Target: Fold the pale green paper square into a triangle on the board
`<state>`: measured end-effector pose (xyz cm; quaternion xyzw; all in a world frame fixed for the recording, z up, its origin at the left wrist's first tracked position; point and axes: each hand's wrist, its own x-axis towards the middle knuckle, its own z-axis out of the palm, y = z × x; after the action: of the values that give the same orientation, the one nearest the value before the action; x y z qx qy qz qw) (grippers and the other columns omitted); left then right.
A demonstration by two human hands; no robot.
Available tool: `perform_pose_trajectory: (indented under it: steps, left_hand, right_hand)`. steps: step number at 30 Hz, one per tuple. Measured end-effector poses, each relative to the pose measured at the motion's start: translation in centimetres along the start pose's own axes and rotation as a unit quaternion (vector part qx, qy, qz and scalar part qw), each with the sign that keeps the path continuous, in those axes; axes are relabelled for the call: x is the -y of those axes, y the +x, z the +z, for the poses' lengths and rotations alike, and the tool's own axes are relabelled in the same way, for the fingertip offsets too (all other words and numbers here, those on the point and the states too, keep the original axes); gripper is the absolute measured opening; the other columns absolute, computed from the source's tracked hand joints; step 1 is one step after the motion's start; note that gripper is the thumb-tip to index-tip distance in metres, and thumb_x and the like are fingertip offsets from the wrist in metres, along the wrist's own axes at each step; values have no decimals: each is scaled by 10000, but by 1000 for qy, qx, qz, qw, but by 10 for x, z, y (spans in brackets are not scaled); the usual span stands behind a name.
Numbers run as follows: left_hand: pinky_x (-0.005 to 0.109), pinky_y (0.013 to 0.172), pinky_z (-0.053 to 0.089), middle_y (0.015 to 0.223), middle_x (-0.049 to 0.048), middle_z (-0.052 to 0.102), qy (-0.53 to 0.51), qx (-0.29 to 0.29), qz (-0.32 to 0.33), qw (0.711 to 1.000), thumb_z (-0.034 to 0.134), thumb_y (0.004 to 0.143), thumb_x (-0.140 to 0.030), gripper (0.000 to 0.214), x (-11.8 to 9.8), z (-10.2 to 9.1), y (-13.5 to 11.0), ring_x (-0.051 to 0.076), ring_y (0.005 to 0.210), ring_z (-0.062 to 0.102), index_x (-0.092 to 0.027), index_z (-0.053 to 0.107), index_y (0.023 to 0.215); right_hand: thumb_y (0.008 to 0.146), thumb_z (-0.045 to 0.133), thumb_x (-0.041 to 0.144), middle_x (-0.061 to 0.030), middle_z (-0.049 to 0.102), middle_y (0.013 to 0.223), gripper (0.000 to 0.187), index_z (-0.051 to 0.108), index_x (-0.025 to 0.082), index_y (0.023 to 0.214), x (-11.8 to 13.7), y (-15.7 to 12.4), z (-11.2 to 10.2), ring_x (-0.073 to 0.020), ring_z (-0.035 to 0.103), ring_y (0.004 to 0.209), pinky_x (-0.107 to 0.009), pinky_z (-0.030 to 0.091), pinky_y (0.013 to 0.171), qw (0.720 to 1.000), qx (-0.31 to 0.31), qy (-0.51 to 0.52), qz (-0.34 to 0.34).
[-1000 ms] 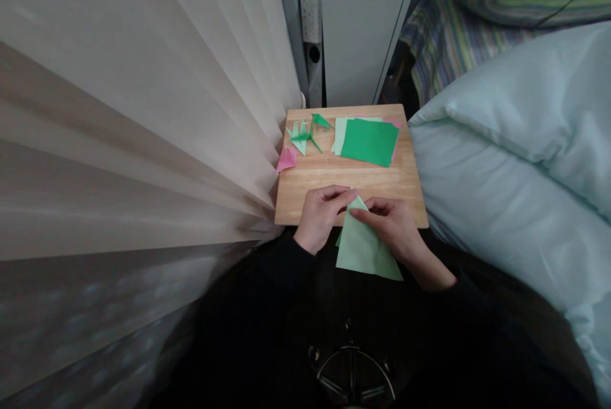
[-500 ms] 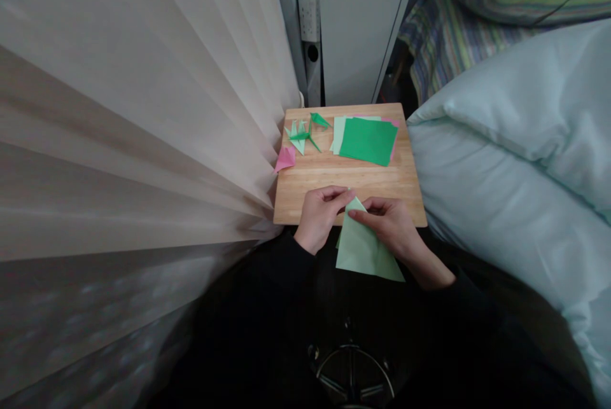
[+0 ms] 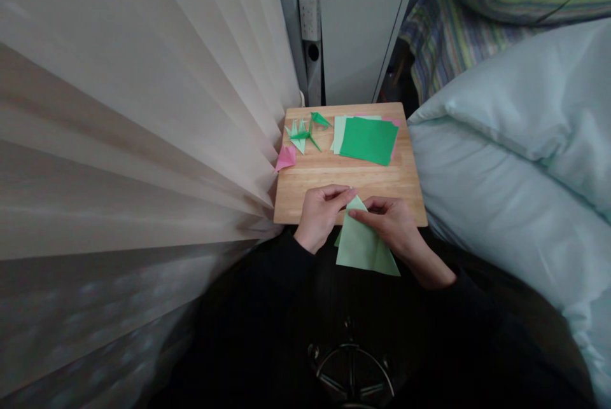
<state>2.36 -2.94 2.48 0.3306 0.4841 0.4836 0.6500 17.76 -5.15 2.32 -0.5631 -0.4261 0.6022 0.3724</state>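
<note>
A pale green sheet of origami paper, partly folded, hangs between my hands over the near edge of the small wooden table. My left hand pinches its top corner between thumb and fingers. Lower on the right edge, my right hand grips the same paper, thumb on the front face and fingers behind. Past my hands lies a stack of coloured paper with a dark green sheet on top. Left of it rest folded green paper cranes and a pink folded piece.
A pleated curtain hangs close along the table's left side. Pale blue bedding bulges against the right. Behind the table stands a white cabinet. Below my hands, a round metal chair base shows on the dark floor.
The lower edge of the pale green paper has swung slightly up and inward, its lower right corner most. Both hands keep nearly the same place and hold.
</note>
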Motion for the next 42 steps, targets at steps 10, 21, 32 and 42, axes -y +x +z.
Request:
perform_pose_trajectory:
  steps: [10, 21, 32, 42]
  left_hand:
    - [281, 716, 481, 693, 5, 682, 20, -16, 23, 999, 841, 743, -351, 192, -4, 1, -1, 112, 678, 575, -163, 803, 761]
    - [282, 731, 475, 732, 6, 700, 57, 6, 23, 998, 911, 663, -335, 249, -9, 1, -2, 122, 711, 604, -158, 749, 728]
    - [280, 725, 481, 697, 9, 694, 52, -7, 45, 998, 838, 740, -307, 167, -6, 0, -1, 116, 685, 592, -163, 759, 708]
    - [260, 647, 493, 709, 14, 698, 103, 22, 22, 994, 881, 698, -364, 251, -13, -7, 2, 116, 655, 607, -154, 751, 742]
  right_hand:
    - [690, 889, 424, -7, 708, 634, 258, 757, 203, 705, -4, 0, 1, -127, 568, 529, -270, 412, 492, 1000, 8, 16, 20]
    - [653, 892, 411, -1, 683, 629, 265, 744, 191, 663, 3, 0, 3, -111, 520, 541, -273, 372, 511, 1000, 1, 8, 28]
    - [639, 897, 410, -17, 710, 670, 269, 735, 198, 673, 4, -2, 4, -127, 566, 577, -278, 404, 537, 998, 19, 13, 51]
    - [661, 892, 427, 5, 671, 619, 285, 728, 194, 682, -3, 2, 2, -118, 531, 529, -280, 375, 504, 999, 7, 26, 46]
